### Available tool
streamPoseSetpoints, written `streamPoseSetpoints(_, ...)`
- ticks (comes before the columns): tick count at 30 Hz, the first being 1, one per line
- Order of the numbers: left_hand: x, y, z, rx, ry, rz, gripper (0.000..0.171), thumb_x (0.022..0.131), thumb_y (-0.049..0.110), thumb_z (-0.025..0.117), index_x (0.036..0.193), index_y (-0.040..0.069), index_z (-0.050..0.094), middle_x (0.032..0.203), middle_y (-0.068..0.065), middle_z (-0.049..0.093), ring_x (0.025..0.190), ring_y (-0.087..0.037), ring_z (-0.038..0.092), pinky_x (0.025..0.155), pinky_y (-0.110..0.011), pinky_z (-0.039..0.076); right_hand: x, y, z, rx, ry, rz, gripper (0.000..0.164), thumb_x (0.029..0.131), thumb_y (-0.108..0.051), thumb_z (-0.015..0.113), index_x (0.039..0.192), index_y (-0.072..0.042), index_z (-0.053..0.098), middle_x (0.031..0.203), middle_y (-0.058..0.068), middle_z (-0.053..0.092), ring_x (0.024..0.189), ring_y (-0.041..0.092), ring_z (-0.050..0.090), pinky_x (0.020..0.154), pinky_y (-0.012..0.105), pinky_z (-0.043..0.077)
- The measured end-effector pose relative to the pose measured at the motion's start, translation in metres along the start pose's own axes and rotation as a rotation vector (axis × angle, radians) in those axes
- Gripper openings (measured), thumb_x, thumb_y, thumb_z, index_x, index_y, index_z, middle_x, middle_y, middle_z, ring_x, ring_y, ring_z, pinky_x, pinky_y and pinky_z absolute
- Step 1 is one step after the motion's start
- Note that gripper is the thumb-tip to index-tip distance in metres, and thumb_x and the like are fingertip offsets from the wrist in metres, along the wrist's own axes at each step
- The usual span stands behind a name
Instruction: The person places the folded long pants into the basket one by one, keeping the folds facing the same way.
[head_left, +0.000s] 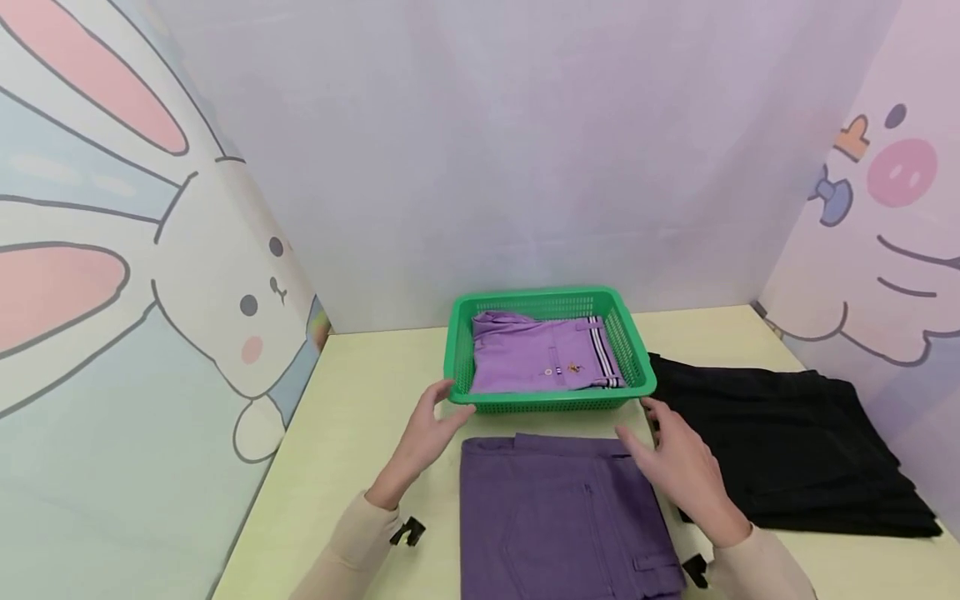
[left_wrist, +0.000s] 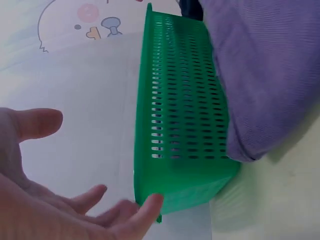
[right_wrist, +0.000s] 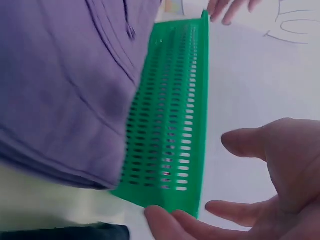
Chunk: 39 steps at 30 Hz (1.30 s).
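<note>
A green plastic basket with slotted walls holds folded light purple trousers with a striped waistband. My left hand is at the basket's front left corner, fingers spread and thumb apart. At the front right corner is my right hand, also spread, its thumb over the folded dark purple trousers lying in front of the basket. In the left wrist view, fingertips reach the basket's corner; whether they touch it I cannot tell. The right wrist view shows fingertips at the opposite corner. Neither hand grips anything.
Folded black trousers lie right of the basket on the pale yellow table. Cloth walls stand behind and at both sides, with a cartoon rabbit at left and a pig at right.
</note>
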<state>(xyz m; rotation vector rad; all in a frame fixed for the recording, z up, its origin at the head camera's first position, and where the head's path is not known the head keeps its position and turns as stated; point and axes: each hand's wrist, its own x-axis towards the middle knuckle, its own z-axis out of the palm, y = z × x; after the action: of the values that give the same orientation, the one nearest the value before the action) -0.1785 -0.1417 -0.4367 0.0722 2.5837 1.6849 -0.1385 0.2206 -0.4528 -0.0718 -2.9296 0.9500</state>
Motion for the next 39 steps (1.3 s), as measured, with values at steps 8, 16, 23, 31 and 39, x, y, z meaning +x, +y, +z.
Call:
streamPoseSetpoints(8,-0.022,-0.027,0.0,-0.106,-0.033,-0.083,0.079,0.105,0.034,0.067,0.163,-0.003,0.028,0.17,-0.029,0.029,0.154,-0.052,0.036,0.116,-0.06,0.048,-0.009,0.03,0.007,0.144,-0.309,0.108,0.091,0.103,-0.058,0.063,0.161,0.005,0.032,0.145,0.033,0.058,0.122,0.045,0.067,0.088,0.051,0.06)
streamPoseSetpoints(16,-0.04,-0.049,0.013,-0.145,-0.173,-0.17,0.082,0.105,0.031,0.067,0.161,-0.011,0.025,0.159,-0.038,0.038,0.139,-0.054,0.053,0.1,-0.053,0.061,-0.014,0.044,0.015,0.285,-0.39,0.209,0.095,0.101,-0.055,0.068,0.161,0.007,0.027,0.136,0.033,0.064,0.099,0.03,0.075,0.069,0.039,0.064)
streamPoseSetpoints(23,-0.045,-0.055,0.019,-0.161,-0.28,-0.239,0.082,0.106,0.03,0.064,0.159,-0.015,0.022,0.153,-0.041,0.043,0.132,-0.053,0.06,0.096,-0.054,0.062,-0.019,0.046,0.015,0.241,-0.384,0.233,0.087,0.1,-0.05,0.07,0.151,0.014,0.041,0.113,0.019,0.076,0.082,0.022,0.074,0.065,0.037,0.063)
streamPoseSetpoints(31,-0.049,-0.062,0.024,-0.218,-0.422,-0.278,0.074,0.107,0.025,0.062,0.152,-0.021,0.027,0.131,-0.03,0.069,0.108,-0.031,0.076,0.087,-0.044,0.066,-0.019,0.048,0.016,0.161,-0.403,0.185,0.068,0.101,-0.05,0.07,0.128,0.012,0.064,0.103,0.012,0.079,0.08,0.019,0.071,0.063,0.036,0.057)
streamPoseSetpoints(39,-0.049,-0.075,0.028,-0.306,-0.475,-0.316,0.072,0.105,0.018,0.065,0.154,-0.017,0.026,0.119,-0.016,0.076,0.099,-0.024,0.078,0.08,-0.039,0.067,-0.018,0.057,0.021,0.378,-0.503,0.279,0.071,0.101,-0.046,0.07,0.138,0.011,0.048,0.104,0.007,0.075,0.087,0.017,0.068,0.071,0.033,0.055)
